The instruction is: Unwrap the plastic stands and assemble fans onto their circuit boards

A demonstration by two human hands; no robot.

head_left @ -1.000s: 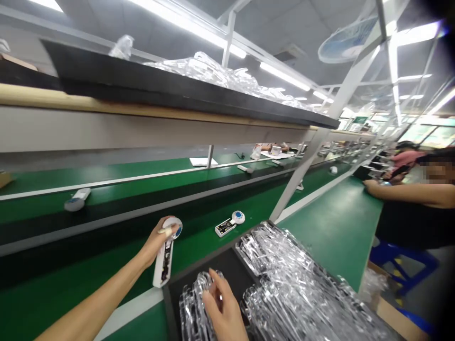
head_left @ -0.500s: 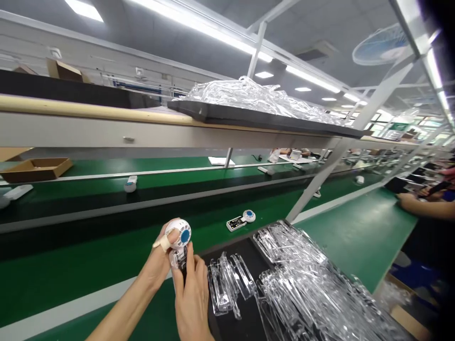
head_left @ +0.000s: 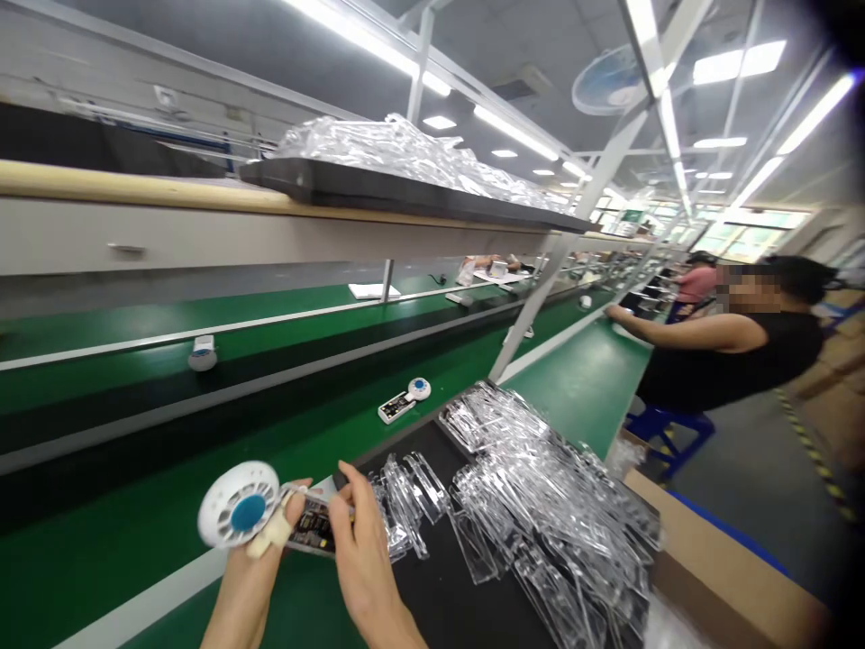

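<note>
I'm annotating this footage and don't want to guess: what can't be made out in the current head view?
All in the head view:
Far end of the held device: hidden by the right hand.
Most fingers of the left hand: hidden behind the device.
Fine detail on the circuit board: blurred, too small.
Near end of the black tray: cut off by the bottom edge.
Whatever the co-worker's hand may hold: too small.

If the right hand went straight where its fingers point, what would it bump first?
Probably the white gadget: the right hand seems to touch its handle, though depth is unclear.
</note>
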